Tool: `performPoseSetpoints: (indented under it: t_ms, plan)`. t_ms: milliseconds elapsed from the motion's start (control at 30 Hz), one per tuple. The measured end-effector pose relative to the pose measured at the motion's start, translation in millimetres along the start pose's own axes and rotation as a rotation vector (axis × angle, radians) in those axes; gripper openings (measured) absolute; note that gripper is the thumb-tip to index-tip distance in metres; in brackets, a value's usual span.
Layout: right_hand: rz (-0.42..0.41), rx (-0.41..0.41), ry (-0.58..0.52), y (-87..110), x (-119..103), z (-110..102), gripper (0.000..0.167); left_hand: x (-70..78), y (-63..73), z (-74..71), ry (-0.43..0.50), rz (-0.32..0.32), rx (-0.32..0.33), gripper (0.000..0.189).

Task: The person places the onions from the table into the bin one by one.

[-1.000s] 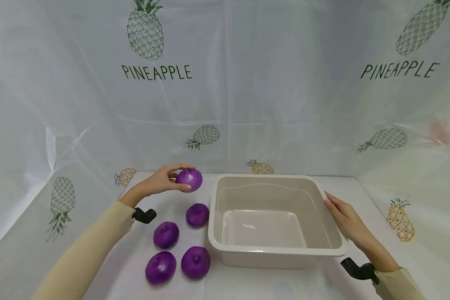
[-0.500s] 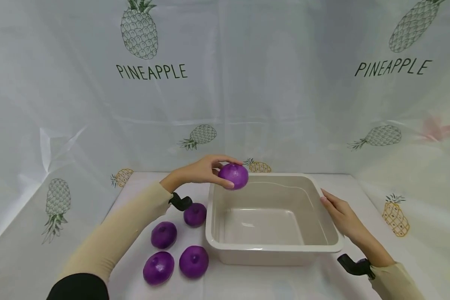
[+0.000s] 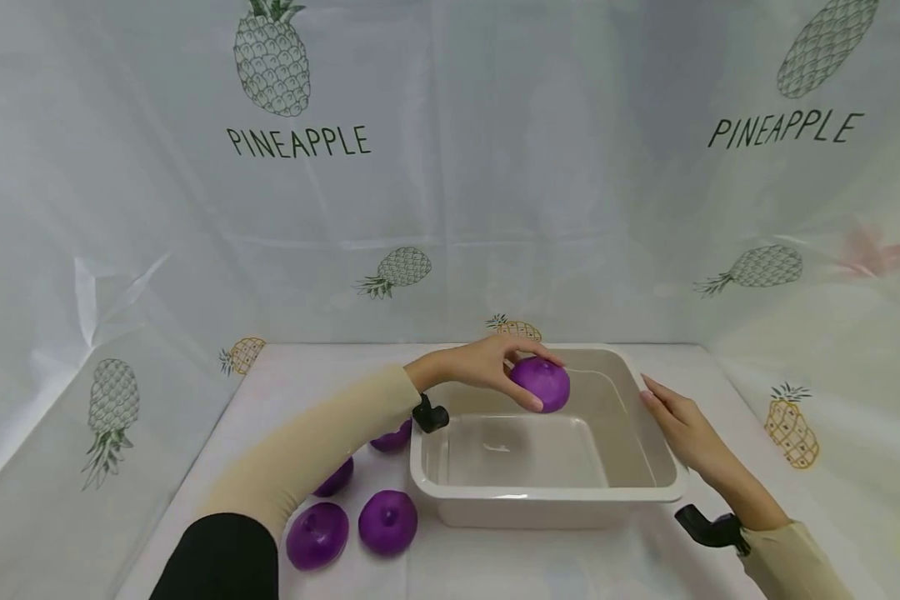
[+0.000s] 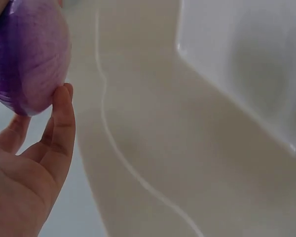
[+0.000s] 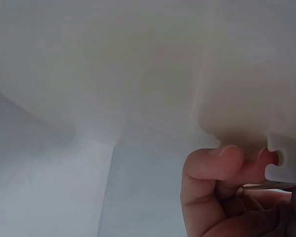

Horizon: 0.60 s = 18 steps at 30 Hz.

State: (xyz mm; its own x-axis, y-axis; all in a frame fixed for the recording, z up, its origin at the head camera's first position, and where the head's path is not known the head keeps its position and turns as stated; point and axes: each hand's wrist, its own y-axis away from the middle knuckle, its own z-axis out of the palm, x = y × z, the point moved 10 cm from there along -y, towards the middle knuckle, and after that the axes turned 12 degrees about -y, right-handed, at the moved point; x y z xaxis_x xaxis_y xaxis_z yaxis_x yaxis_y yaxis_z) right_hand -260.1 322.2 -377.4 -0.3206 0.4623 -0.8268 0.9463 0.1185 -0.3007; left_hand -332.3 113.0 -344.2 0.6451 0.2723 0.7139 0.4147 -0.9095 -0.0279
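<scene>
A round purple onion (image 3: 542, 385) is gripped between the thumb and fingers of my left hand (image 3: 480, 364), over the inside of a beige plastic tub (image 3: 547, 495). The left wrist view shows the onion (image 4: 32, 54) close up, fingertips pressed to its skin and the tub wall (image 4: 138, 118) beyond. My right hand (image 3: 686, 429) holds the tub's right rim. In the right wrist view, the curled fingers (image 5: 207, 170) hook under that rim. Left of the tub lie more purple onions, two in plain sight, one onion (image 3: 387, 522) and another onion (image 3: 317, 535).
Two further onions, one onion (image 3: 392, 437) by the tub and another onion (image 3: 337, 477), are partly covered by the left sleeve (image 3: 322, 442). The white table (image 3: 495, 567) meets a pineapple-print sheet (image 3: 555, 208) behind the tub and along both sides.
My left hand has carried the onion rightward from the table's left side, past the tub's left rim, and then lower over its inside. The right hand keeps its hold on the rim.
</scene>
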Motion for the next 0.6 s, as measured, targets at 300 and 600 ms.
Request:
performPoseSetpoints:
  t_ms: [300, 600]
  plan:
    - [0.008, -0.001, 0.019, -0.1, 0, 0, 0.045, 7.3, -28.9, 48.7, -0.116, 0.088, -0.129, 0.067]
    - [0.016, -0.023, 0.006, 0.1, 1, 1, 0.046, 12.4, -50.7, 91.7, -0.177, 0.172, -0.244, 0.067]
